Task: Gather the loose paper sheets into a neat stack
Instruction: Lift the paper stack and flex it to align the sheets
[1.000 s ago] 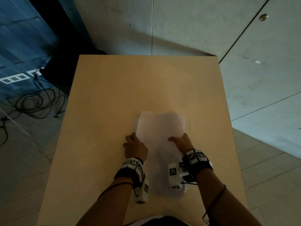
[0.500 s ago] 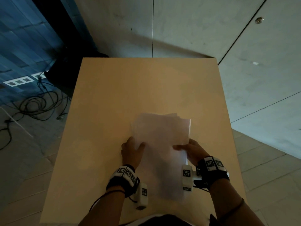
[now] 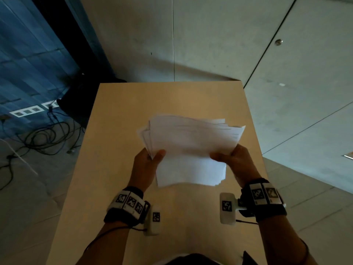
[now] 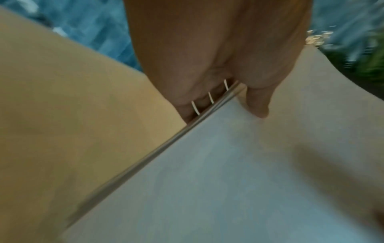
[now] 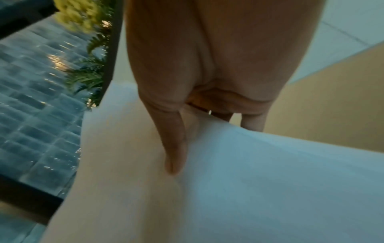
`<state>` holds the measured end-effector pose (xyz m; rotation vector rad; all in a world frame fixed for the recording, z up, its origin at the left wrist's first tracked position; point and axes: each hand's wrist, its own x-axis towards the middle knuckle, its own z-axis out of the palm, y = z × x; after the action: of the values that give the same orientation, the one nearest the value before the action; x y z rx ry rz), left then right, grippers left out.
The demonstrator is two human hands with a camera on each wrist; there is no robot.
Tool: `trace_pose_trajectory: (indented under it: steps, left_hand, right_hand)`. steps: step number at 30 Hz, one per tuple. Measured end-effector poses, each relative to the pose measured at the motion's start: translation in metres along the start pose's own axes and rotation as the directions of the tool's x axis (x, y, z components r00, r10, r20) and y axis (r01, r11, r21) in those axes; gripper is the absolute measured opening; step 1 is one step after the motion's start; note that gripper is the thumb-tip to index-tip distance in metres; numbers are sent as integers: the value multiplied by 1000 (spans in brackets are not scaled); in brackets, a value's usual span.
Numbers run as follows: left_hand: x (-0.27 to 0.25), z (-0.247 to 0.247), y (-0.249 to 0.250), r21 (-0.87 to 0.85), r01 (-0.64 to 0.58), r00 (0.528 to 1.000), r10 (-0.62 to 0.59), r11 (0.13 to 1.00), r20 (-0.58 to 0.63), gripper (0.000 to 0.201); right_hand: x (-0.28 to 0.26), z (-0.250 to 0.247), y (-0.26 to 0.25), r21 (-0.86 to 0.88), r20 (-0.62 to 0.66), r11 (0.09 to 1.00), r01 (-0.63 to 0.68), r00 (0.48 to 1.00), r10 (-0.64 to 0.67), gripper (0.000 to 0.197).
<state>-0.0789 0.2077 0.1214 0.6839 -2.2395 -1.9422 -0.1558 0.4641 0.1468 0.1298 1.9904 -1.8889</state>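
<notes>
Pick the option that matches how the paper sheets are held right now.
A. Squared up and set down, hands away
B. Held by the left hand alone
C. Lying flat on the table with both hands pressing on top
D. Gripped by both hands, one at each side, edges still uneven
D: the left hand and the right hand each grip a side of the paper sheets, whose far edges fan out unevenly over the table.

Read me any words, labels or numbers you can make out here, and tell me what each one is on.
No text can be read.
Paper sheets, held by the left hand and right hand: faint printed lines near the far right edge, too blurred to read.
Wristbands and wrist camera: black-and-white square marker patterns, no letters or digits.
Wall sockets: no legible marking.
</notes>
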Motion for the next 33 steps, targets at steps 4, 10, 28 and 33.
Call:
trace_pose_trajectory:
  steps: [4, 10, 28, 33]
  left_hand:
    - [-4, 5, 15, 83, -154, 978, 164, 985, -127, 24]
    - [-19, 10, -4, 129, -126, 983, 141, 984, -115, 38]
    - [-24, 13, -17, 246, -176, 978, 198, 953, -66, 45]
    - [-22, 18, 0, 220, -249, 956, 276, 943, -100, 45]
  right_hand:
    - [-6, 6, -9, 37, -99, 984, 174, 981, -170, 30]
    - [-6, 12, 21, -113, -135, 986, 126, 981, -141, 39]
    - [-6, 24, 35, -329, -171, 938, 111, 969, -175, 36]
    - [-10, 23, 18, -297, -187, 934, 200, 947, -262, 9]
